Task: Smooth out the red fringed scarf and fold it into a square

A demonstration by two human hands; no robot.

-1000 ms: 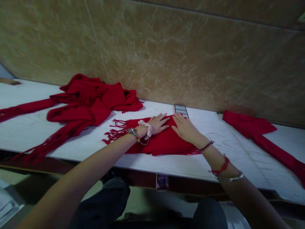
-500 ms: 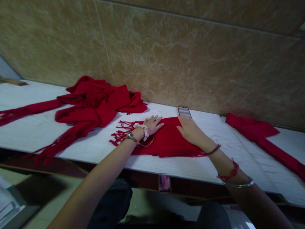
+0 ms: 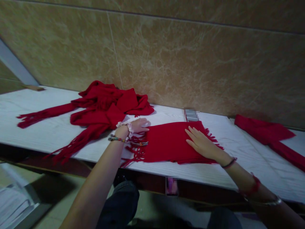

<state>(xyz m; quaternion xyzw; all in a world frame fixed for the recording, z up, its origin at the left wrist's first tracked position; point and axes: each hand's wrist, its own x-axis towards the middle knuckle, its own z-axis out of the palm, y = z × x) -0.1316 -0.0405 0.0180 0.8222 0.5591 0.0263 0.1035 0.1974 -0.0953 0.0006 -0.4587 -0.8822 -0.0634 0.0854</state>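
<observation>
A red fringed scarf (image 3: 166, 143) lies folded flat in front of me, with fringe showing at both its left and right ends. My left hand (image 3: 139, 125) is at the scarf's upper left corner, fingers stretched out over the edge above the fringe. On the right part of the cloth, my right hand (image 3: 201, 143) lies flat with its fingers spread. Neither hand grips anything that I can see.
A crumpled heap of red scarves (image 3: 107, 106) sits to the left on the white tabletop (image 3: 152, 170). Another red scarf (image 3: 262, 130) trails off at the right. A blurred-out phone-like object (image 3: 191, 114) lies behind the folded scarf, near the tiled wall (image 3: 178, 63).
My left hand has slid left to the scarf's fringed end, uncovering more of the cloth. My right hand has moved slightly inward from the right edge, where fringe now shows. The view has shifted a little.
</observation>
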